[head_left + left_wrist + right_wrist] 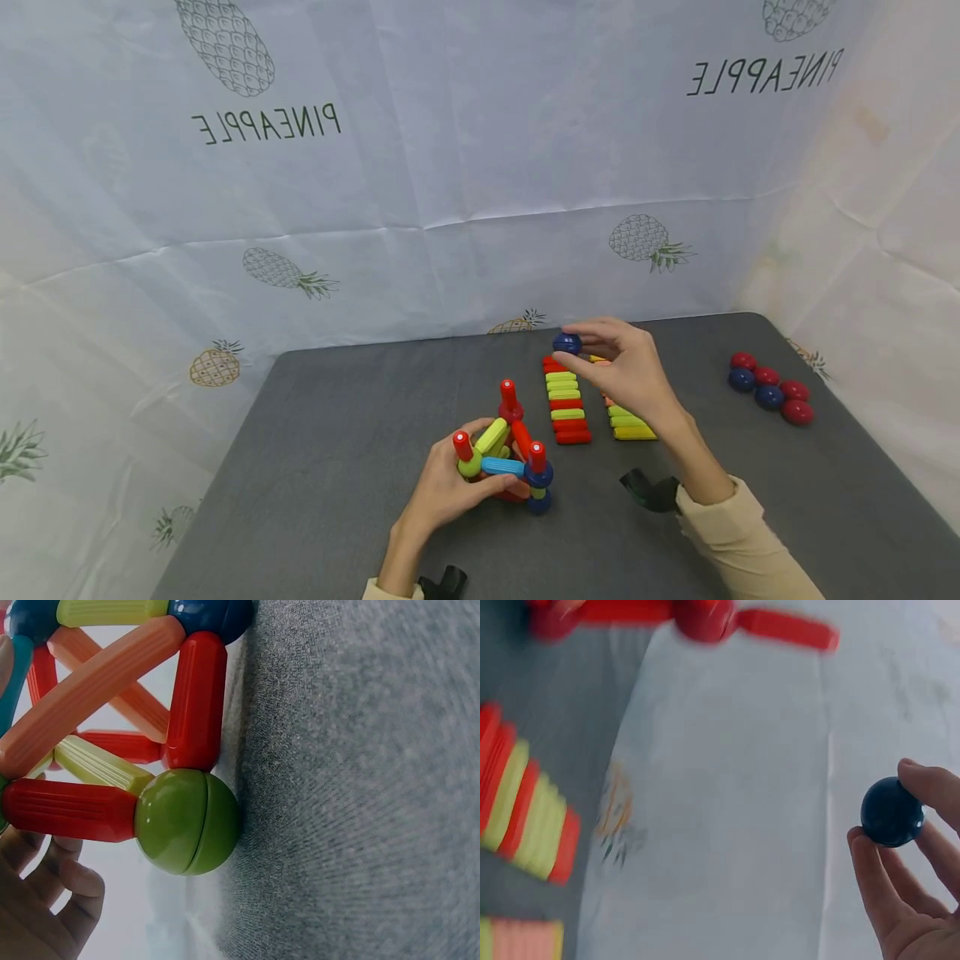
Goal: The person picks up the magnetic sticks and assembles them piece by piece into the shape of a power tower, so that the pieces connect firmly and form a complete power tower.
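Note:
My left hand (pixel 444 490) grips a frame built of coloured rods and balls (pixel 502 467) standing on the grey table. Red rods rise upright from its top balls, one red, one green and one blue. In the left wrist view, a green ball (pixel 186 821) joins red rods (pixel 196 705) at a low corner, and an orange rod (pixel 90 697) runs diagonally across a side. My right hand (pixel 626 367) pinches a dark blue ball (pixel 567 343) between thumb and fingertips, raised to the frame's upper right. The ball (pixel 892 812) shows whole in the right wrist view.
A row of red and yellow rods (pixel 566 403) lies beyond the frame. A second row of rods (pixel 632 423), partly hidden by my right hand, is beside it. Several red and blue balls (pixel 768 396) cluster at the right. A pineapple-printed cloth (pixel 465 167) hangs behind the table (pixel 337 483).

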### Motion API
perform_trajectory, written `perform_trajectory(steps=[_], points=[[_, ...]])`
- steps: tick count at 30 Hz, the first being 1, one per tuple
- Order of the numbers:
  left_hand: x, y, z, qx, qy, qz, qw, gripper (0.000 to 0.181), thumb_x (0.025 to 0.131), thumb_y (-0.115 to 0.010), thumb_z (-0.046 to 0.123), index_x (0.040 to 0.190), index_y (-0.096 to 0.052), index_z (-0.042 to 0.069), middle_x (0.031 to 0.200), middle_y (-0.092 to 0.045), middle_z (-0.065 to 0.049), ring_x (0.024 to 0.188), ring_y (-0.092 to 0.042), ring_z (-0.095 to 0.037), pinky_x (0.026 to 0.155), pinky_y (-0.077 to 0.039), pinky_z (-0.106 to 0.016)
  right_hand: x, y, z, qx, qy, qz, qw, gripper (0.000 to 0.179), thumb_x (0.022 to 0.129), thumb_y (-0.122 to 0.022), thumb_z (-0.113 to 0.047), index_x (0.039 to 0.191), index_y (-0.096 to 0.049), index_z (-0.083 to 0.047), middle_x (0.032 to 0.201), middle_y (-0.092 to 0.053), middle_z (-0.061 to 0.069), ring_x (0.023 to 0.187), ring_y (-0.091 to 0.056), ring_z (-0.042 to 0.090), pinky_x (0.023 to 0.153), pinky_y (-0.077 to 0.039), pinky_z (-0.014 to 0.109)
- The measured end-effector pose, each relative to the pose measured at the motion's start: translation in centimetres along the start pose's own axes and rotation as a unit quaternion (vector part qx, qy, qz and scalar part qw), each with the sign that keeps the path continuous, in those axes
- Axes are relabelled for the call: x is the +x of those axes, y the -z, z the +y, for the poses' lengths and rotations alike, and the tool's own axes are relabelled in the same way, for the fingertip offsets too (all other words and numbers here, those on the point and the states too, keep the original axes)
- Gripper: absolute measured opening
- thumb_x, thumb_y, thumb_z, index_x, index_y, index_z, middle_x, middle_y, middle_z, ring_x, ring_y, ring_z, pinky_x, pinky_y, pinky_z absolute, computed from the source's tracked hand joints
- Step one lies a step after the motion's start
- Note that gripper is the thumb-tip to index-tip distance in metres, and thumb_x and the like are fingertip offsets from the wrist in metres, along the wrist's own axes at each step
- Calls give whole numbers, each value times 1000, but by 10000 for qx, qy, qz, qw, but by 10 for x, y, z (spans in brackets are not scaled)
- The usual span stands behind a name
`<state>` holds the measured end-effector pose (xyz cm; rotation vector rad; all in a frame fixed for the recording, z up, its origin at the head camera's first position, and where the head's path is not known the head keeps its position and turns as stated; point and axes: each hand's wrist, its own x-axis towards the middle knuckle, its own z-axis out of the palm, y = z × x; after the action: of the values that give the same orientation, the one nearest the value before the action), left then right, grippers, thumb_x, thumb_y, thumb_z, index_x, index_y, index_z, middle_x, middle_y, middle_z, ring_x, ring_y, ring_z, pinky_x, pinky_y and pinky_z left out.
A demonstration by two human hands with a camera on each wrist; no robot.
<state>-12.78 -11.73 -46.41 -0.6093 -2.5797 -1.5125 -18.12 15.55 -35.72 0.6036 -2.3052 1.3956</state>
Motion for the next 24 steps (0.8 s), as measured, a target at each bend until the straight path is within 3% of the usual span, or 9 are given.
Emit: perform_trajectory(steps=[6, 14, 24], points=[[1, 0, 1, 18, 101, 16, 9999, 64, 79, -89, 36, 135, -62, 22, 111, -71, 10, 91, -63, -5, 82, -57, -25, 8, -27, -20, 253, 414, -400, 9980, 36, 83, -84, -6, 118, -75, -1, 112, -72, 14, 94, -74, 25, 88, -61, 36], [2, -3, 5, 220, -50, 272, 9994, 65, 78, -90, 37, 134, -63, 18, 108, -73, 4, 85, -63, -4, 75, -57, -23, 9, -45, -24, 117, 521, -868, 9948, 36, 84, -84, -10, 119, -75, -4, 113, -73, 12, 92, -73, 22, 84, -62, 34], [1, -10, 7, 370, 62, 607, 9975, 68, 77, -90, 40, 134, -62, 16, 103, -74, 2, 80, -62, -2, 73, -55, -22, 9, -51, -19, 106, 409, -1144, 9925, 36, 85, -83, -12, 119, -75, -6, 112, -72, 10, 91, -73, 20, 85, -62, 35]])
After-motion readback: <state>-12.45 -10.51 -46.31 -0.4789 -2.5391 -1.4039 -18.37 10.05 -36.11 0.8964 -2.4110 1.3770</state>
